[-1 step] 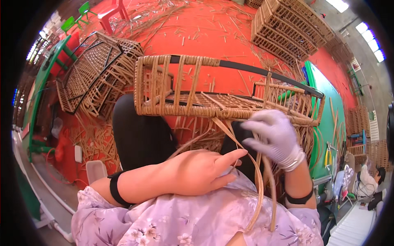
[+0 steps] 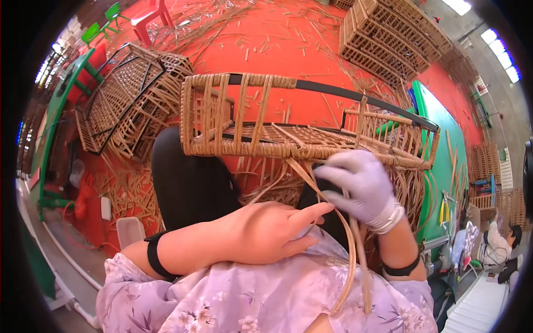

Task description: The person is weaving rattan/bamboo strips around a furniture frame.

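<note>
A partly woven rattan frame point(image 2: 327, 150), with black bars showing along its top, stands at my knees. Several pale rattan strips point(image 2: 352, 261) run down from its lower edge onto my lap. My bare left hand point(image 2: 272, 230) lies across my lap, its index finger stretched against the strips and its thumb apart; its other fingers are hidden. Just below the frame, my right hand point(image 2: 358, 186), in a thin whitish glove, has its fingers curled round a rattan strip. Blur softens that hand's fingertips.
Another rattan frame point(image 2: 125, 102) lies on the left beside a green table point(image 2: 55, 122). Woven rattan pieces point(image 2: 388, 41) are stacked at the far right. A green board point(image 2: 444, 150) stands to the right. Rattan scraps cover parts of the red floor point(image 2: 222, 50).
My right hand has shifted slightly left and its fingers have drawn in. The frame has barely shifted, and my left hand keeps its place.
</note>
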`<state>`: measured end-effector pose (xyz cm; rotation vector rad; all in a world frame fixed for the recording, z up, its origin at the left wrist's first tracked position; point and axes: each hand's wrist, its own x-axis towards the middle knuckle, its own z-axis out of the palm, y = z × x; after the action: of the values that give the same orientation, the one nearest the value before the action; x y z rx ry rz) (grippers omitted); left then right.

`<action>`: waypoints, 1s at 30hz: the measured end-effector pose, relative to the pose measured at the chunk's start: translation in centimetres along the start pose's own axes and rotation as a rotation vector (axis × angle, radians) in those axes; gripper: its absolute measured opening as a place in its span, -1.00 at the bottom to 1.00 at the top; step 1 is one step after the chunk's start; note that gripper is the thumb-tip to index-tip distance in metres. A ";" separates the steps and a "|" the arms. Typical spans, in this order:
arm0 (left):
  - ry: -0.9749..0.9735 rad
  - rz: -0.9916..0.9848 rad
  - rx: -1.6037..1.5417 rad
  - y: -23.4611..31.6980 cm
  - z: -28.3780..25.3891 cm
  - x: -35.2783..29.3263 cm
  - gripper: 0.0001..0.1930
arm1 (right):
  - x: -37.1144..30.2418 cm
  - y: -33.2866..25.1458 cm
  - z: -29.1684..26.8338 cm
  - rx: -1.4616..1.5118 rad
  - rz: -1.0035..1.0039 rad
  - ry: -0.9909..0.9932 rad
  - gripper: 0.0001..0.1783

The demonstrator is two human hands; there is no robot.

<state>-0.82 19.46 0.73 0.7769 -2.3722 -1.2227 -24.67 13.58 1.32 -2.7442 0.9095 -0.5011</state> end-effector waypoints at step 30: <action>0.550 0.147 0.573 -6.1 -3.7 1.1 -0.86 | -2.5 1.2 -1.5 -0.148 0.120 -0.290 -0.80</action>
<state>2.18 13.56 -2.16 0.9322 -2.2444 -0.2015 -27.76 14.07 1.74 -2.7685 1.0622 -0.0122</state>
